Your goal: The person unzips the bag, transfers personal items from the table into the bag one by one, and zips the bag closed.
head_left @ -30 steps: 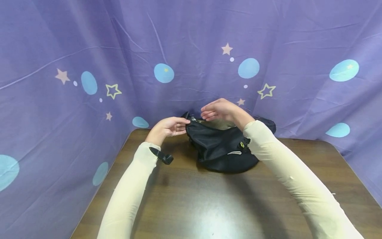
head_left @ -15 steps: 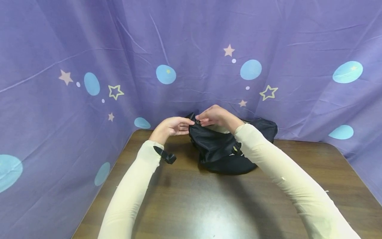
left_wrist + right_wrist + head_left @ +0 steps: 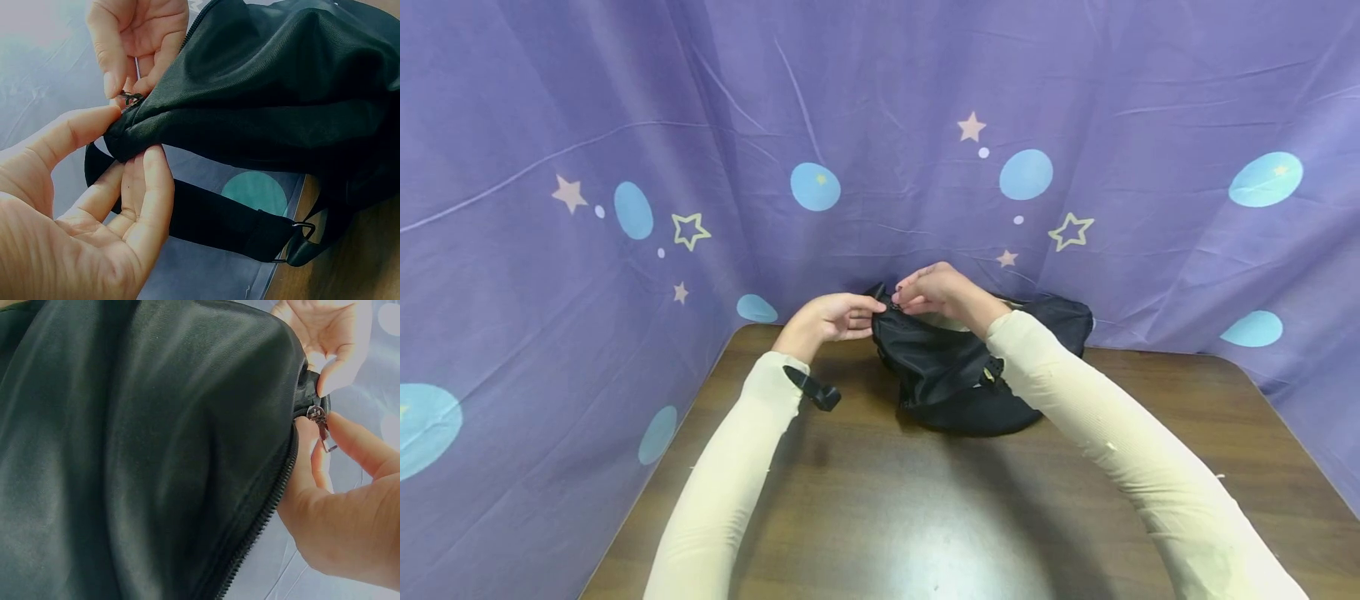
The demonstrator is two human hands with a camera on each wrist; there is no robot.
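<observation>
Bag (image 3: 955,375) on the table (image 3: 880,508), at its far edge, against the curtain (image 3: 625,125) behind. Left hand (image 3: 823,321) at the bag's left end, right hand (image 3: 936,290) just right of it, over the bag's top. Zip pull (image 3: 319,422) between both hands. Strap (image 3: 212,215) below the bag's left end.

In the head view the right hand (image 3: 934,292) covers the zipper pull (image 3: 319,419) — there it is too small to make out. The right forearm hides part of the black bag (image 3: 958,379), and the bag's far side lies out of sight. Both wrist views cut the bag off at their edges — the strap (image 3: 219,219) too.
</observation>
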